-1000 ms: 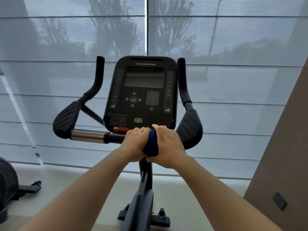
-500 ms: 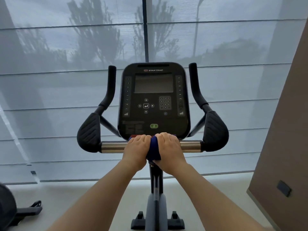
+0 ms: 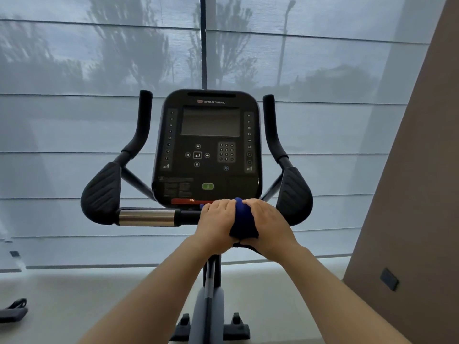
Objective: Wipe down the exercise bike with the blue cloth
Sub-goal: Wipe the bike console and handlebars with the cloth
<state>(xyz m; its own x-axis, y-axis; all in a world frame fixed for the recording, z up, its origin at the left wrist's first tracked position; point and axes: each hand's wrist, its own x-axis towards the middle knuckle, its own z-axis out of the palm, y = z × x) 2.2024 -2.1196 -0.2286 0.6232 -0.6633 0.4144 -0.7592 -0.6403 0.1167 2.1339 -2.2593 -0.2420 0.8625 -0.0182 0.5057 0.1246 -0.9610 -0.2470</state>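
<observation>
Seen from a person's head, looking forward and down: a black exercise bike [image 3: 208,150] stands before a window covered by sheer blinds. Both bare arms reach forward. The left hand [image 3: 215,224] and right hand [image 3: 267,225] sit side by side, each closed around the horizontal bar [image 3: 149,217] just below the console [image 3: 207,145], with a bunched blue cloth [image 3: 242,223] pinched between them and wrapped over the bar. The cloth lies right of the bar's middle, near the right elbow pad [image 3: 295,194]; the shiny metal section on the left is bare. The risks from here, as a judgement: the cloth is wadded small, so bare fingers may rub the bar instead of fabric and leave smears; a hard slide right could knock knuckles into the pad; and lifting toward the console could press the green button [image 3: 208,186] or keypad [image 3: 226,152] by accident. The upright grips and console look untouched.
</observation>
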